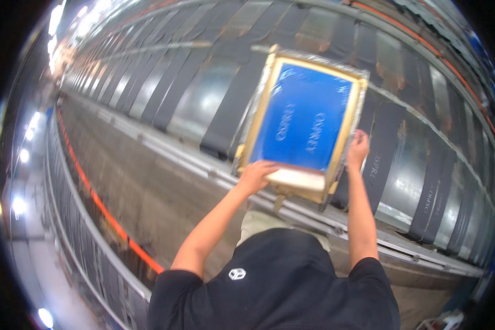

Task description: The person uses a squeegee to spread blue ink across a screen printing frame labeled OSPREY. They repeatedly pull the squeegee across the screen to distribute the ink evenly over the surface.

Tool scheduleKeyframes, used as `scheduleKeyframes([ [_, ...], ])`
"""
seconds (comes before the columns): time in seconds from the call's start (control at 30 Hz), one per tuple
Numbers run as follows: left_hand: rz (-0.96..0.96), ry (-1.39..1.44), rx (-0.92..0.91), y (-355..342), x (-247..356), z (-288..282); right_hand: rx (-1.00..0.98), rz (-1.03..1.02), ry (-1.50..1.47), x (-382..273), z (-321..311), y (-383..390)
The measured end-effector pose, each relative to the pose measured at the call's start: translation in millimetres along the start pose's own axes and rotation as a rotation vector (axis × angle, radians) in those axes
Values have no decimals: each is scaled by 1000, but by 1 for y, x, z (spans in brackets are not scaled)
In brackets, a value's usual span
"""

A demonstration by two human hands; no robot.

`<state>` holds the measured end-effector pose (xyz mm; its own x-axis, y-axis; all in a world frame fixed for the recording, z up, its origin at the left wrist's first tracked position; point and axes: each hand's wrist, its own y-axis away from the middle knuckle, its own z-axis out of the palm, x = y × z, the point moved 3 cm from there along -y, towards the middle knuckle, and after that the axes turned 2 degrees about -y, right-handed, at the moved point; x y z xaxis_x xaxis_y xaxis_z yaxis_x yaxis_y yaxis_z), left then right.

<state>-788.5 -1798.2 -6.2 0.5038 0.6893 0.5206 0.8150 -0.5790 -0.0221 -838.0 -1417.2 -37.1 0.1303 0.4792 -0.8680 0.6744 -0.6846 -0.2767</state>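
Observation:
A screen-printing frame [308,115] with a blue mesh panel, tan taped borders and a worn outer rim lies tilted over the long table in front of me. My left hand [260,175] is closed on its near-left part, fingertips over the inner border. At the frame's right side, my right hand [358,147] has its fingers curled around the edge. A pale strip crosses the near end of the mesh, and pale lettering shows on the blue. Blur hides the fine detail of both grips.
Dark fabric strips [377,159] lie across the long shiny table [201,96] in a row. A metal rail [198,162] runs along its near edge. Behind me on the left, an orange line [102,206] follows another railed table beside the walkway [143,181].

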Motion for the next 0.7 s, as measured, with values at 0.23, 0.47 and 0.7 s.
scheduleKeyframes([
  [0.23, 42, -63, -78, 32, -155, -76, -118, 258, 12, -62, 146, 84],
  [0.47, 98, -75, -40, 43, -203, -91, -83, 233, 18, -78, 190, 109],
  [0.7, 172, -148, 46, 65, -206, -107, -65, 224, 151, -55, 206, 102],
])
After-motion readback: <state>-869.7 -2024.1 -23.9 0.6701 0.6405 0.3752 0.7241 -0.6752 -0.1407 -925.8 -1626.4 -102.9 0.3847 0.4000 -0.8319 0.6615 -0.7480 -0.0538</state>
